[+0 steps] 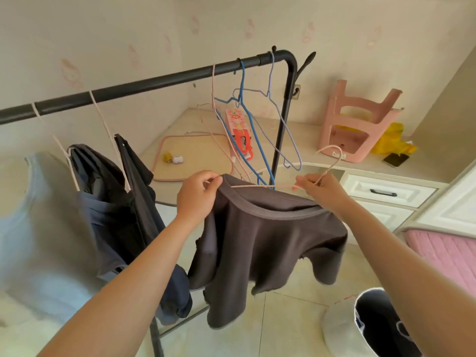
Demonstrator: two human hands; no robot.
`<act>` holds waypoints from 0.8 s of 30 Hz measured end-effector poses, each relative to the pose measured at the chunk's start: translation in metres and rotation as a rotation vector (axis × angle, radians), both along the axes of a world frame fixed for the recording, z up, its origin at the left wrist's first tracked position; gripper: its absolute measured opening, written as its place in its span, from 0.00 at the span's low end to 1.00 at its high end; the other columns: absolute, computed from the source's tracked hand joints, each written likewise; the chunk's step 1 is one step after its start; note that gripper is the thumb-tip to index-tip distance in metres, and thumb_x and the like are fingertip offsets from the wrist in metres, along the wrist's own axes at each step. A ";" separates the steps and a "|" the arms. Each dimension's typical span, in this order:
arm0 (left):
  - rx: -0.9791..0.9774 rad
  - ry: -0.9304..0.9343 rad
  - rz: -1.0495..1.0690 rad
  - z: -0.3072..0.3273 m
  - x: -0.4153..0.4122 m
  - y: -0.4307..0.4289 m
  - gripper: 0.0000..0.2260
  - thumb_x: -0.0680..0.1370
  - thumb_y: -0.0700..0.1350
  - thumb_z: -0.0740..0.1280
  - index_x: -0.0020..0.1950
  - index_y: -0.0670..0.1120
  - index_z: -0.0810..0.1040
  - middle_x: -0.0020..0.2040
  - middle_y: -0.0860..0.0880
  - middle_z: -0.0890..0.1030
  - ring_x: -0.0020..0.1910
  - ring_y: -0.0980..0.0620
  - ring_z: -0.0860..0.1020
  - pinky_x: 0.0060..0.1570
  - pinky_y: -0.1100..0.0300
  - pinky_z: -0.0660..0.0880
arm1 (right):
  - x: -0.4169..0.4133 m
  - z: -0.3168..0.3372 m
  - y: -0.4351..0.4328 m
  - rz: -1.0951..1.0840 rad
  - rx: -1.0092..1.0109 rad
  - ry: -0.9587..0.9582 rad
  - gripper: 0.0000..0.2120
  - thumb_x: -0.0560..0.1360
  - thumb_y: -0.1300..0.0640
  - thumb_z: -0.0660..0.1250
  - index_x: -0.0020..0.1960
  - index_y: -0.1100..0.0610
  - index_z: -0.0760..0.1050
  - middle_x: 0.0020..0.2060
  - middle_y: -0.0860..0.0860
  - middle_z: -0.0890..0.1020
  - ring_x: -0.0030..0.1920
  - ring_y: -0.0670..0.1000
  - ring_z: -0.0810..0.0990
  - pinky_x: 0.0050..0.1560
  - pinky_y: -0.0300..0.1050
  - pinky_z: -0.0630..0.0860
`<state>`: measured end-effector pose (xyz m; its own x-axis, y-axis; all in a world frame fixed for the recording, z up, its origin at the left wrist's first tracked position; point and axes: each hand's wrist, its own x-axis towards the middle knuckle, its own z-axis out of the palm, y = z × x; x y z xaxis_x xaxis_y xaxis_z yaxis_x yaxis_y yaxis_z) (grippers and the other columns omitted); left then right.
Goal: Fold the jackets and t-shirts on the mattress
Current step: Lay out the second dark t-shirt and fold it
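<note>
Grey t-shirt (268, 240) held up on its hanger (252, 186) — both hands clamped.
The left hand (198, 191) pinches collar and wire end, the right hand (322, 188) grips the hanger under its hook; the wire runs side to side between them — t-shirt hanging below both.

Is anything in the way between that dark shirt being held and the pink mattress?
Nothing blocks the way from the dark grey t-shirt to the pink quilted mattress on the right. A thin pink wire hanger, held by the right hand, sits in its collar.
</note>
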<state>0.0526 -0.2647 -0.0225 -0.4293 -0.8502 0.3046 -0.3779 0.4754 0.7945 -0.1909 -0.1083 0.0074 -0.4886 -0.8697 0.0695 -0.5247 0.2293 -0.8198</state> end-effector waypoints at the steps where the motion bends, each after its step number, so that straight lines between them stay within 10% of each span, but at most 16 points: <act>1: -0.009 -0.003 0.011 0.002 0.003 -0.002 0.07 0.78 0.52 0.63 0.46 0.53 0.80 0.44 0.56 0.82 0.46 0.53 0.79 0.48 0.50 0.77 | -0.002 -0.002 0.001 -0.003 -0.001 -0.028 0.18 0.80 0.49 0.62 0.34 0.48 0.81 0.28 0.53 0.60 0.28 0.48 0.59 0.29 0.36 0.59; 11: -0.010 0.059 0.074 0.015 0.031 -0.009 0.06 0.80 0.42 0.64 0.47 0.45 0.80 0.41 0.53 0.80 0.40 0.59 0.75 0.40 0.75 0.67 | 0.007 -0.003 -0.020 0.027 -0.236 -0.384 0.16 0.81 0.51 0.60 0.40 0.56 0.78 0.25 0.46 0.60 0.27 0.45 0.56 0.28 0.35 0.55; 24: 0.124 -0.120 0.074 0.002 0.059 -0.003 0.07 0.81 0.46 0.64 0.50 0.46 0.81 0.45 0.54 0.79 0.44 0.56 0.75 0.45 0.64 0.66 | 0.089 0.021 -0.103 0.191 -0.169 -0.438 0.10 0.82 0.61 0.57 0.45 0.54 0.73 0.29 0.48 0.64 0.25 0.43 0.61 0.26 0.33 0.59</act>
<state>0.1121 -0.2682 -0.0202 -0.3909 -0.9088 0.1457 -0.5038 0.3438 0.7925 -0.1017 -0.2113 0.0281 -0.3371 -0.9406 0.0413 -0.1426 0.0076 -0.9898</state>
